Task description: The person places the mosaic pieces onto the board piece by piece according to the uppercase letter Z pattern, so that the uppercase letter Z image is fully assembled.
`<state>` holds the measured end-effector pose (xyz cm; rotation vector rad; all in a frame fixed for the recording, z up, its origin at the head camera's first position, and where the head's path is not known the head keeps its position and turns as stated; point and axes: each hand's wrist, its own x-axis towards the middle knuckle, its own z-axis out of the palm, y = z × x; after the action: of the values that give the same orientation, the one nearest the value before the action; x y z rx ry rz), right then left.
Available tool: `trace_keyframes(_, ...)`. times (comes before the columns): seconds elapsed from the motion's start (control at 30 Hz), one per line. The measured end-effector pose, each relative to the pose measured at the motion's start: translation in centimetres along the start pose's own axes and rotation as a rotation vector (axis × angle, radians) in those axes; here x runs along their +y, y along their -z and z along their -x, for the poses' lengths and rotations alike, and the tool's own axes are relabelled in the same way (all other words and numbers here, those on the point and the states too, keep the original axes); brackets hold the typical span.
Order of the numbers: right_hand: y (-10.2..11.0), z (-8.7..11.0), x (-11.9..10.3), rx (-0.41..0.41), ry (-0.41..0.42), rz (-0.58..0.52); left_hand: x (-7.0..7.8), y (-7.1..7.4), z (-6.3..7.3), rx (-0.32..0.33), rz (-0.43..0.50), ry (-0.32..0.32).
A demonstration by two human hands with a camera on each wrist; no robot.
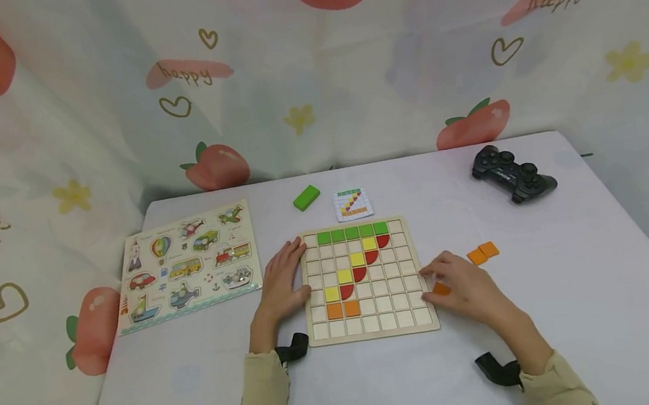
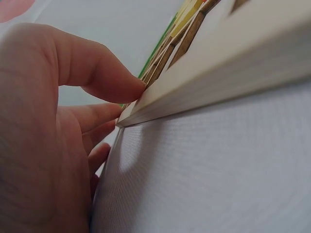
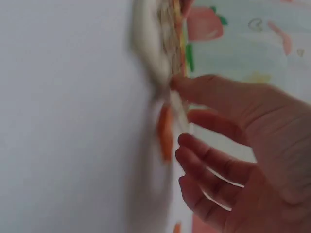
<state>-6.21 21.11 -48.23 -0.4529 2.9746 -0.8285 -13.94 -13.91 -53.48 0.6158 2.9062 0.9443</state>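
A wooden grid board (image 1: 374, 335) lies flat on the table, holding a row of green squares (image 1: 352, 233), a diagonal of yellow squares (image 1: 344, 276) beside red quarter-round tiles (image 1: 359, 274), and two orange squares (image 1: 352, 308). My left hand (image 1: 281, 282) rests along the board's left edge; its thumb (image 2: 116, 80) touches the rim in the left wrist view. At the right edge, the thumb and index finger of my right hand (image 1: 462, 285) touch the board, fingers loosely bent. Beneath that hand lies an orange tile (image 3: 165, 133), apart from the fingers.
Two more orange tiles (image 1: 483, 252) lie right of the board. Behind it are a green block (image 1: 306, 198) and a small pattern card (image 1: 353, 205). A picture puzzle board (image 1: 186, 267) lies at left, a black game controller (image 1: 512, 173) at the back right.
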Motion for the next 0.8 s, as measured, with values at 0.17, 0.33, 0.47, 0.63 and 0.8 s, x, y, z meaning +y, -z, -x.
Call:
trace_keyframes(0.17, 0.4, 2.1, 2.2, 0.015, -0.051, -0.066, 0.1, 0.1, 0.1, -0.014, -0.003, 0.004)
trace_keyframes(0.33, 0.3, 2.0, 2.6, 0.125, 0.024, -0.025, 0.0, 0.1, 0.0, -0.021, -0.005, 0.009)
trace_keyframes(0.47, 0.2, 0.9, 1.9, 0.223, 0.090, 0.006, -0.1, -0.1, -0.1, -0.011, 0.003, 0.004)
trace_keyframes(0.63, -1.1, -0.6, -1.1, 0.176, 0.197, -0.113, -0.1, -0.1, 0.1, -0.005, 0.007, -0.002)
trace_keyframes(0.8, -3.2, -1.9, -4.5, 0.021, 0.295, -0.159, 0.0, 0.1, 0.1, -0.001, 0.006, -0.011)
